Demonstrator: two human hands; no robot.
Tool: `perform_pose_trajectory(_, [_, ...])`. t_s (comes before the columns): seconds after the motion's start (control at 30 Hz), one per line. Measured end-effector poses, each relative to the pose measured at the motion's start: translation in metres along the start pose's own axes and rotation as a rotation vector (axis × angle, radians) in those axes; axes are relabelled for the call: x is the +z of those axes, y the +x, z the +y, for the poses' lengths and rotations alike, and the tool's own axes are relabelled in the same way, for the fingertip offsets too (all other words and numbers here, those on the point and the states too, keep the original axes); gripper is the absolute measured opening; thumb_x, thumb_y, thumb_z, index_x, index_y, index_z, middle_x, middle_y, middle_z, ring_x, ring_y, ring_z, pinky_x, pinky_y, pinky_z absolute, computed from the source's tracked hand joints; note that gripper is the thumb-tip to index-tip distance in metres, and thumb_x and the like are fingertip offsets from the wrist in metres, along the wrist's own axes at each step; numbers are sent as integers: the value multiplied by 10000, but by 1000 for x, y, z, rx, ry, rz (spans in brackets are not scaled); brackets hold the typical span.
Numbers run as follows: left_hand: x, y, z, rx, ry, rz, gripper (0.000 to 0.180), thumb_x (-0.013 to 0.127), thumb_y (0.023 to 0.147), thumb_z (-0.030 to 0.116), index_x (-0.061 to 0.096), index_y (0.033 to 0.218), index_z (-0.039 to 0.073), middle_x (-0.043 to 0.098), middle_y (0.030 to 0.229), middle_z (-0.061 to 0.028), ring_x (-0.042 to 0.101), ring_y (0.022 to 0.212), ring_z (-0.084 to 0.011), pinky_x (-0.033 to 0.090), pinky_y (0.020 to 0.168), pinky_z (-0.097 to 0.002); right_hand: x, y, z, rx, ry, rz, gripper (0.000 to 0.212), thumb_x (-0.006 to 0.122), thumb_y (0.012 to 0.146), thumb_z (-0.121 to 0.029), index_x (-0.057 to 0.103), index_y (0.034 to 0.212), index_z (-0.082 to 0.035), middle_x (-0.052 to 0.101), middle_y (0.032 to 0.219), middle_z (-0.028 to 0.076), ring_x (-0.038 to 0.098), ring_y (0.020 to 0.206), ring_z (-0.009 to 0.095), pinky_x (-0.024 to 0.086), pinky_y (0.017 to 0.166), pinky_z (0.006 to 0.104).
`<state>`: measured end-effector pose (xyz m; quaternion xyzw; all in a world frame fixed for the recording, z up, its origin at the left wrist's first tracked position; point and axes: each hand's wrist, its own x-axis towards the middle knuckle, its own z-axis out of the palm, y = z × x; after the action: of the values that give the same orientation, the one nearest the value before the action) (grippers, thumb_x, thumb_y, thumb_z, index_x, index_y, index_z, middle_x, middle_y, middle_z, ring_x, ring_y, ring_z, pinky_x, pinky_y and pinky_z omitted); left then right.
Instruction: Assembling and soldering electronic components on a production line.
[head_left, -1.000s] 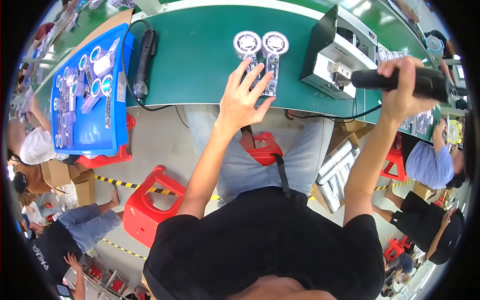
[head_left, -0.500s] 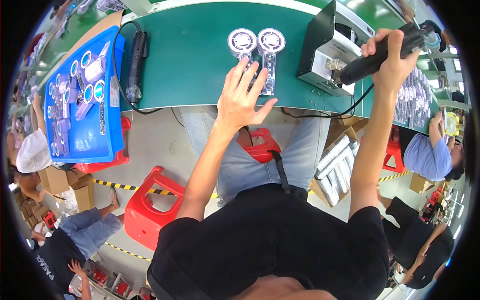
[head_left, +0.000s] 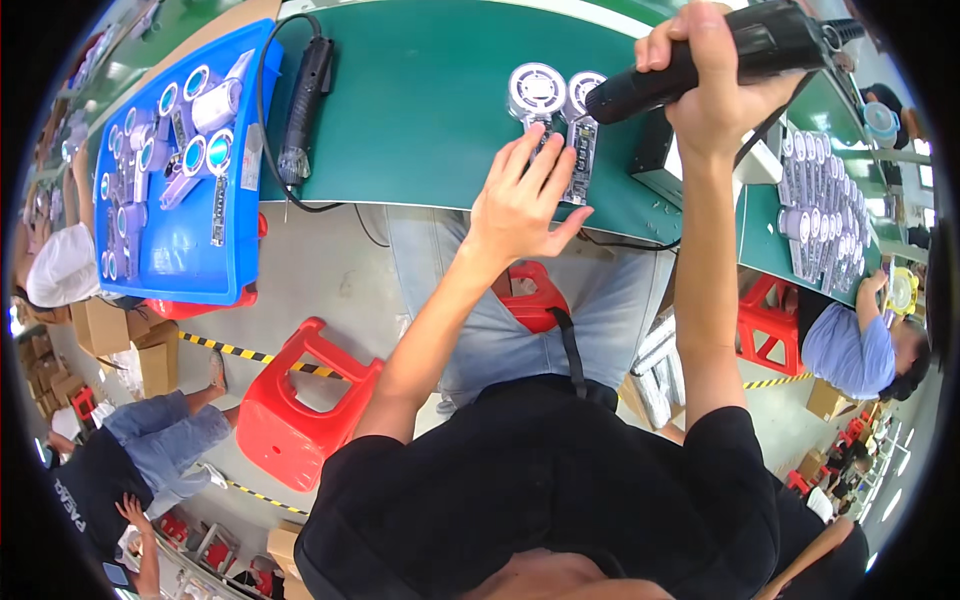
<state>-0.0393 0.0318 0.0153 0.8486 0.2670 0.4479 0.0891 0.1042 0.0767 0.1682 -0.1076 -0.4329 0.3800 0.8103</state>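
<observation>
Black power tools [head_left: 772, 42] [head_left: 306, 112] — two; blue bin [head_left: 186, 262] — one

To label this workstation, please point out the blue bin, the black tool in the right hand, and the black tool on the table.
Blue bin [head_left: 178, 262], head view: its bare bottom.
Held black tool [head_left: 645, 90], head view: its front barrel.
Other black tool [head_left: 305, 105], head view: its middle body.

Right device's head [head_left: 581, 88] partly behind black tool [head_left: 668, 83], its tip [head_left: 592, 107] indistinct, boxy machine [head_left: 659, 163] partly hidden by right wrist [head_left: 709, 155]
</observation>
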Motion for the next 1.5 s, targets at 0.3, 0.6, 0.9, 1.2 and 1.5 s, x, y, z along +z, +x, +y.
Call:
perform_pose_trajectory(0.3, [-3, 0, 2, -47, -5, -28, 626, 810, 664, 310, 653, 1172, -20, 611, 1226, -200, 523, 1229, -435, 473, 951, -504, 18, -1, 13, -15, -689, -20, 725, 621, 856, 76, 242, 1463, -43, 554, 695, 70, 555, 508, 156, 494, 498, 297])
perform_pose_trajectory(0.6, [-1, 11, 8, -15, -9, -35, 607, 771, 710, 353, 643, 1146, -49, 607, 1201, -237, 533, 1196, -439, 467, 960, -510, -19, -2, 11, -9, -713, -224, 197, 647, 914, -11, 573, 1094, 16, 623, 735, 111, 592, 553, 174, 541, 541, 349])
perform_pose_trajectory(0.9, [-6, 4, 12, -69, 18, -87, 629, 772, 732, 264, 598, 1264, -23, 580, 1305, -199, 500, 1254, -443, 440, 1014, -498, -13, -10, 38, -182, -711, -259, 747, 801, 746, 36, 317, 1314, 15, 546, 1052, 108, 593, 620, 99, 460, 490, 232])
perform_pose_trajectory(1.2, [-7, 13, 22, -78, 16, -89, 626, 784, 725, 264, 603, 1261, -4, 588, 1274, -182, 496, 1237, -452, 443, 995, -509, -8, -14, 33, -267, -803, -146, 795, 859, 703, -104, 385, 1332, -3, 620, 979, 73, 599, 763, 113, 492, 682, 260])
perform_pose_trajectory(1.5, [23, 16, 46, -271, 93, -2, 515, 665, 799, 47, 524, 1287, -35, 546, 1213, -251, 449, 1247, -470, 379, 1047, -538, -18, -13, -13, -56, -759, 99, 798, 958, 616, -283, 462, 1196, -51, 591, 895, 29, 535, 779, 68, 463, 646, 224])
